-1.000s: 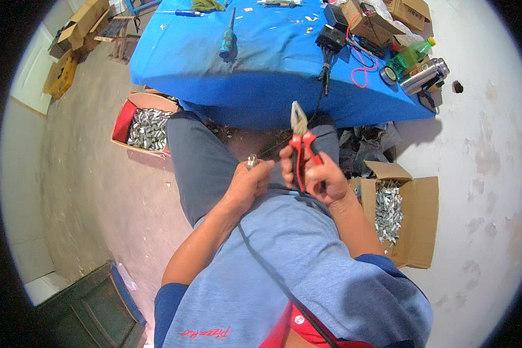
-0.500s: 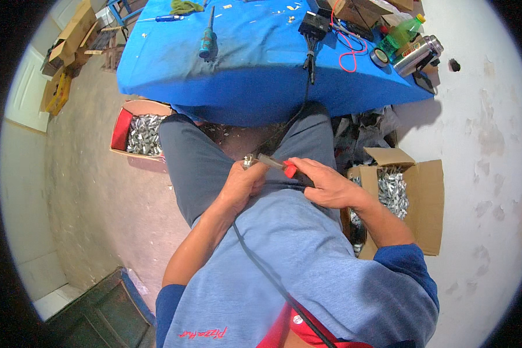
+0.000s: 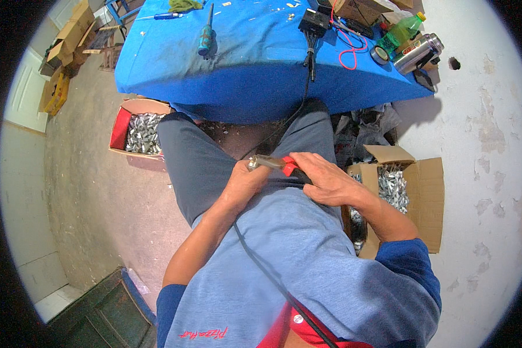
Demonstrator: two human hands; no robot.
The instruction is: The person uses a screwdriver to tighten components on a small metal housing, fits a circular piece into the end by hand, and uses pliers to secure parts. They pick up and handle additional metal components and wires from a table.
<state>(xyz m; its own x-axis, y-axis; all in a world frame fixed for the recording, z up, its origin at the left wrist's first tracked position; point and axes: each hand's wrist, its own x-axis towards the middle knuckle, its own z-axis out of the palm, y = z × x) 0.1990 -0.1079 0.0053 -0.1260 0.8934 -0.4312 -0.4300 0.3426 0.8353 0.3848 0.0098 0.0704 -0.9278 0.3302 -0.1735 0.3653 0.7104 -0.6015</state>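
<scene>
Jutting from the gripping left hand (image 3: 245, 182), a metal piece (image 3: 252, 164), right hand (image 3: 327, 181) clasping pliers (image 3: 288, 166)

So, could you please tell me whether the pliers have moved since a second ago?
Yes: judged against the blue-covered table, the pliers have swung away from its front edge and leftward, their tips now at the left hand.

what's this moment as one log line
left hand: holds small silvery metal part; right hand: holds red-handled metal pliers; pliers tip: at metal part
</scene>
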